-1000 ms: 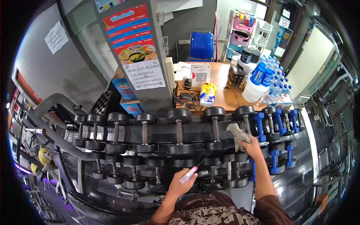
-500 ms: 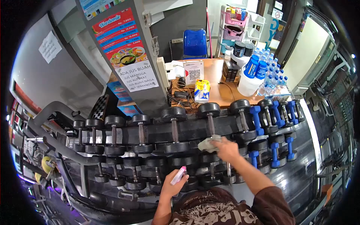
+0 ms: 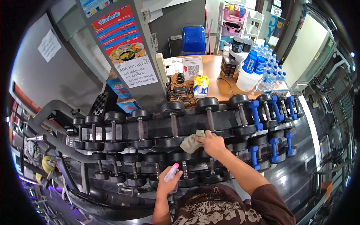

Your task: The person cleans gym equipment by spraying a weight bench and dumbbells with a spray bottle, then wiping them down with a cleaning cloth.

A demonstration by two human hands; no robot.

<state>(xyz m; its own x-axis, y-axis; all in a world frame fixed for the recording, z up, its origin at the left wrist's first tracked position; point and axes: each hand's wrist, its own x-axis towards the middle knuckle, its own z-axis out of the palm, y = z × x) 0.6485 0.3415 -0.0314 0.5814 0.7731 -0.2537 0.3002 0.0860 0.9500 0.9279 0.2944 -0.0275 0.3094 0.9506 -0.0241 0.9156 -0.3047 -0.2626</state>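
My right hand is closed on a crumpled grey-green cloth. The cloth lies against the front heads of the upper dumbbell row, partly covering a black dumbbell with a worn metal handle. Another black dumbbell stands just behind my right hand, its front head partly hidden. Lower and to the left, my left hand is wrapped round a small clear spray bottle with a pink top. It is held tilted in front of the lower row, near a black dumbbell.
Blue dumbbells sit among black ones on the rack's right side. Behind the rack, a wooden table bears cables, a yellow pack, a white bucket and several water bottles. Gym machine bars stand at left.
My right hand has slid the cloth leftward along the front heads of the upper row. The left hand, with the spray bottle, has shifted slightly left. The view has moved a little.
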